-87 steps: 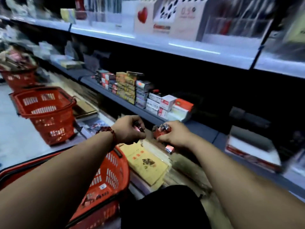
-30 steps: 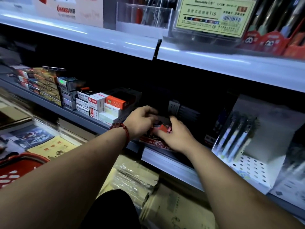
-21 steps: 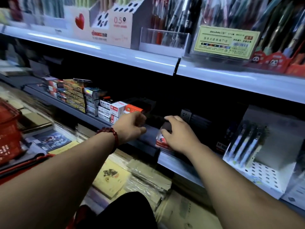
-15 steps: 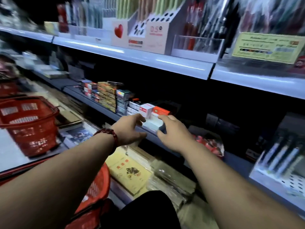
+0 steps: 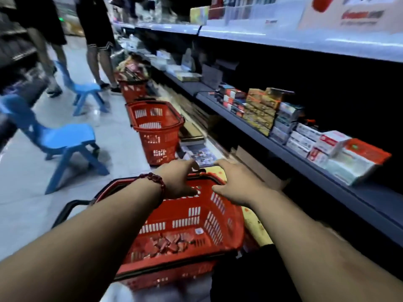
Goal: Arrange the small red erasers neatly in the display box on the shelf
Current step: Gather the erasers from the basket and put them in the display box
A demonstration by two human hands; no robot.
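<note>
- We see a long dark shelf (image 5: pixel 305 164) running down the right side, with stacks of small boxes (image 5: pixel 259 112) along its front edge.
- Further up the aisle two people (image 5: pixel 98 29) stand, shown only from the waist down, near two blue plastic chairs (image 5: pixel 65 138).
- Closest to us, low and just beside the shelf, sits a red shopping basket (image 5: pixel 189 221); more red baskets (image 5: pixel 157 127) line up beyond it.
- Our left hand (image 5: pixel 178 179) hovers over the basket's far rim, fingers loosely extended, holding nothing; whether it touches the rim we cannot tell.
- Our right hand (image 5: pixel 235 184) hangs beside it, palm down, fingers spread, also holding nothing.
- The small red erasers (image 5: pixel 168 243) lie in a loose heap on the basket's floor, below both hands and apart from them.
- A dark red bead bracelet (image 5: pixel 156 182) circles the left wrist.
</note>
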